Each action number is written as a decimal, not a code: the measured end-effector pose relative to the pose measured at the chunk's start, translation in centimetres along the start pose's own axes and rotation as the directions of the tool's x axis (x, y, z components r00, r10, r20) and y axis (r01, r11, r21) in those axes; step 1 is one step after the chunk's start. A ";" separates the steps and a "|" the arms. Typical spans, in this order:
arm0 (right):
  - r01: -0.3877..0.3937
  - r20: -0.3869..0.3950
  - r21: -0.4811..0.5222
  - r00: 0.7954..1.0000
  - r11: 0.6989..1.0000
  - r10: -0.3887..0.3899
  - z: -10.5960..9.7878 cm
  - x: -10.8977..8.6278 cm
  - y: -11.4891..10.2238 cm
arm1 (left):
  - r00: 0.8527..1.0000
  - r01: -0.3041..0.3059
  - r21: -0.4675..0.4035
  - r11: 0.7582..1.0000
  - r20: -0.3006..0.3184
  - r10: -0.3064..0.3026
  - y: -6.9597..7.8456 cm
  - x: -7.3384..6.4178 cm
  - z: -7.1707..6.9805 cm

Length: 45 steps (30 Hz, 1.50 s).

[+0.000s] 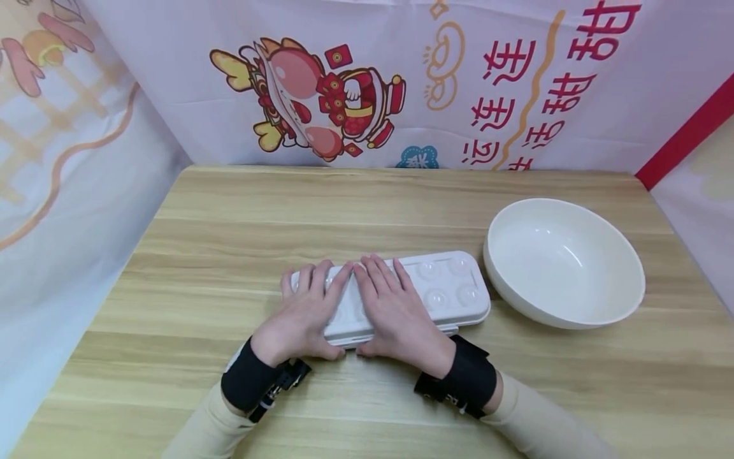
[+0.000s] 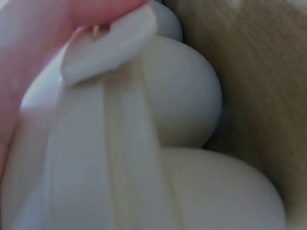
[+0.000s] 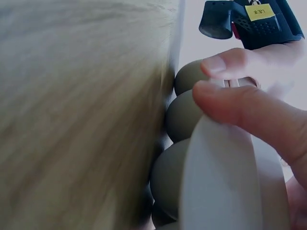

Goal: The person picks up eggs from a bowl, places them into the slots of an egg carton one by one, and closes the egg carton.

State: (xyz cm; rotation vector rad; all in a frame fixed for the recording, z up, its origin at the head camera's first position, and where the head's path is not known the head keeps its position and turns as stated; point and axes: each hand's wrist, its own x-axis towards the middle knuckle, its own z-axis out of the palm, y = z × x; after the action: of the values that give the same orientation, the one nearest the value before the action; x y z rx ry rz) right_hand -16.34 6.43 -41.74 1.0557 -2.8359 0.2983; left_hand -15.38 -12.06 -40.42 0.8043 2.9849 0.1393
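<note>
A long white plastic egg box (image 1: 447,309) with domed bumps on its lid lies on the wooden table. My left hand (image 1: 298,322) grips its left part, fingers over the lid toward the far side and thumb at the near edge. Beside it my right hand (image 1: 401,319) spans the middle in the same way. The two thumbs come close together at the front, by a projecting flap (image 2: 115,45) on the box's edge. Rounded cups (image 3: 175,175) bulge beneath the rim. The lid appears down; whatever is inside cannot be seen.
To the right of the egg box stands a large white bowl (image 1: 559,268), nothing visible in it. A printed cloth (image 1: 344,19) hangs along the table's back edge. Dark bands with small cameras (image 1: 467,376) circle both wrists.
</note>
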 end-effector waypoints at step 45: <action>0.024 0.118 0.145 0.992 0.989 -0.041 -3.2 -4.3 7.4 | 1.000 0.000 -0.065 0.998 0.024 0.002 -0.2 0.1 -0.2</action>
State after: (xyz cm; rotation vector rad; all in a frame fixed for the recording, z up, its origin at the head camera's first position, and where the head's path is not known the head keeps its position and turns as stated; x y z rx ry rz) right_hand -17.85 15.38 -40.37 1.1849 -2.9379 0.4569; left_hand -15.60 -12.16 -40.28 0.7949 2.9411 0.2234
